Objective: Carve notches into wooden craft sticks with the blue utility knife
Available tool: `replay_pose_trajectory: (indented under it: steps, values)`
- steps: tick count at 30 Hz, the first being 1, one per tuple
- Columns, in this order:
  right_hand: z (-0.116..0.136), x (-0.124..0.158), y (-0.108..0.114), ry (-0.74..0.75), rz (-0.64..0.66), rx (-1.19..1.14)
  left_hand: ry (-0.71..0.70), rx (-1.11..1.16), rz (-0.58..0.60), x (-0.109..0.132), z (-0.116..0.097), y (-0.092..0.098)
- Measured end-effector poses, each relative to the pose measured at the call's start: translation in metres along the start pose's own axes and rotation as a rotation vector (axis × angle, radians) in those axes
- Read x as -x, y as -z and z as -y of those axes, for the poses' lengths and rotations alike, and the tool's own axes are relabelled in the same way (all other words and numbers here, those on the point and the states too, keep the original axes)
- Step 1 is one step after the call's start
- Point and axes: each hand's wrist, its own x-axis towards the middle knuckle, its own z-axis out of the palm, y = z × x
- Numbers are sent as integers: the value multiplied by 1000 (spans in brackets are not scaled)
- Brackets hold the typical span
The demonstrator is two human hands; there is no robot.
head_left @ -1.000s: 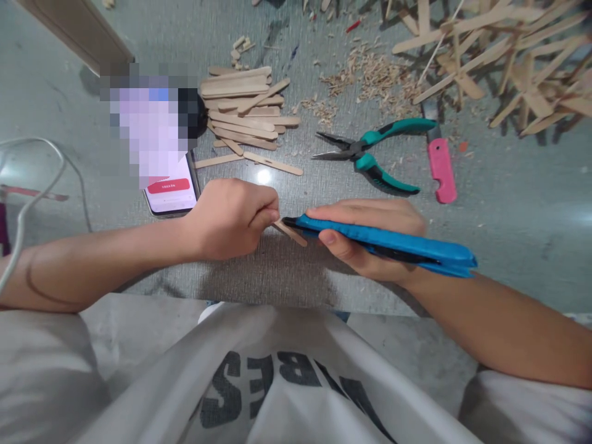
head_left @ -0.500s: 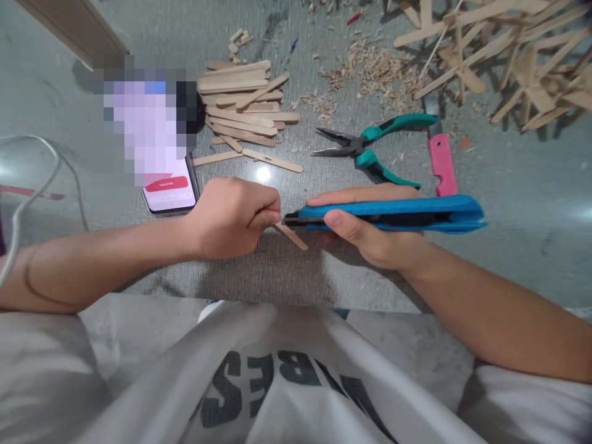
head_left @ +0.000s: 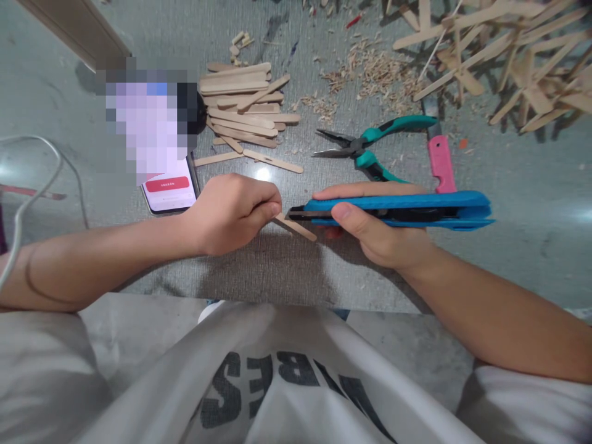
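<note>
My left hand [head_left: 235, 214] is closed in a pinch on a wooden craft stick [head_left: 300, 229], whose free end slants out to the lower right. The rest of the stick is hidden in my fingers. In my right hand [head_left: 379, 231] lies a blue utility knife [head_left: 407, 208], held sideways with the thumb along its near side. The knife's dark tip points left and is at the stick, close to my left fingertips. Whether the blade touches the wood I cannot tell.
Beyond my hands lie a pile of craft sticks [head_left: 240, 105], green-handled pliers [head_left: 358, 147], a pink-handled cutter [head_left: 441, 163] and wood shavings [head_left: 365, 71]. A phone [head_left: 169, 200] is at left, beside a white cable [head_left: 58, 154]. Joined sticks [head_left: 527, 74] heap up at the far right.
The knife and my right hand have shifted slightly to the right. The craft stick's free end has swung up and right, and more of the stick shows. My left hand has barely moved.
</note>
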Motion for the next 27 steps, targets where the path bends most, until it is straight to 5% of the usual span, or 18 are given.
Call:
replay_pose_trajectory:
  steps: [7, 16, 21, 27]
  values:
    - [1, 3, 4, 43, 10, 163, 39, 11, 26, -1, 0, -1]
    - [13, 3, -4, 335, -4, 353, 15, 134, -89, 2, 2, -5]
    - [8, 2, -4, 24, -50, 114, -38, 219, -173, 5, 2, -11]
    - [4, -2, -4, -192, 24, -383, -58, 416, -80, -2, 8, -3]
